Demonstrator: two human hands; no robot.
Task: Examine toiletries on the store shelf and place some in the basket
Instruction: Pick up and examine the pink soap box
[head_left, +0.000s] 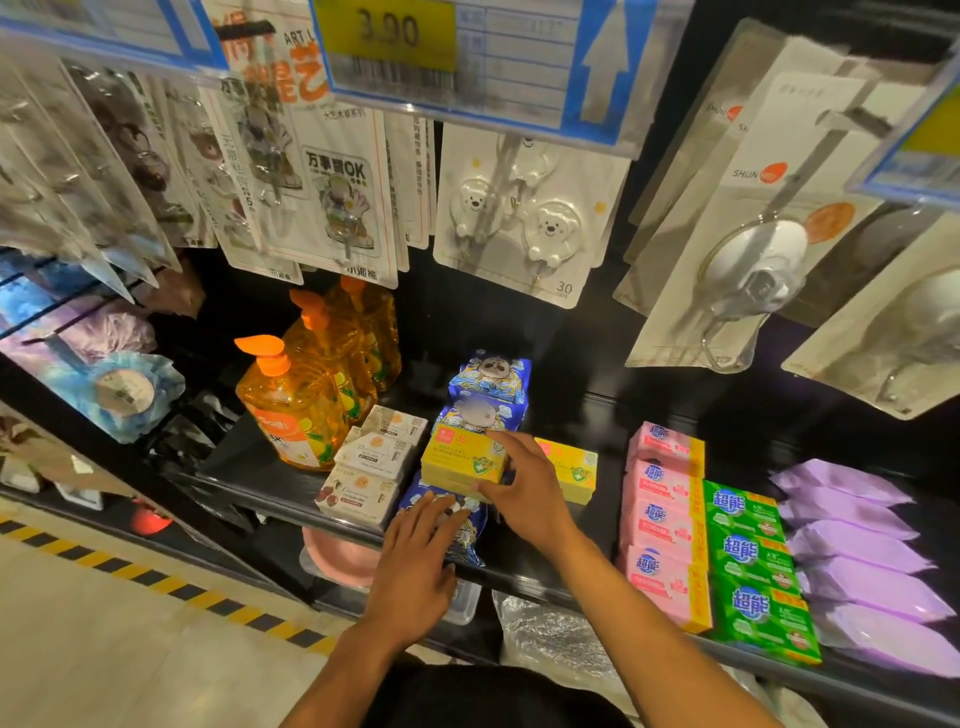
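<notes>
The right hand (524, 483) is gripping the right end of a yellow soap box (460, 457), fingers curling over its top and thumb pressing its near side. The box is sitting on a row of blue panda-print packs (488, 384) in the middle of the black shelf (249, 462). The left hand (415, 561) is lying flat, fingers straight, on the frontmost blue pack (467, 545) at the shelf's edge, holding nothing. A second yellow box (571, 467) is resting just beside the right hand. White cartons (363, 483) and orange pump bottles (296, 410) are standing to the left; pink soap bars (665, 499), green soap bars (748, 561) and purple packs (857, 561) are lining the right.
</notes>
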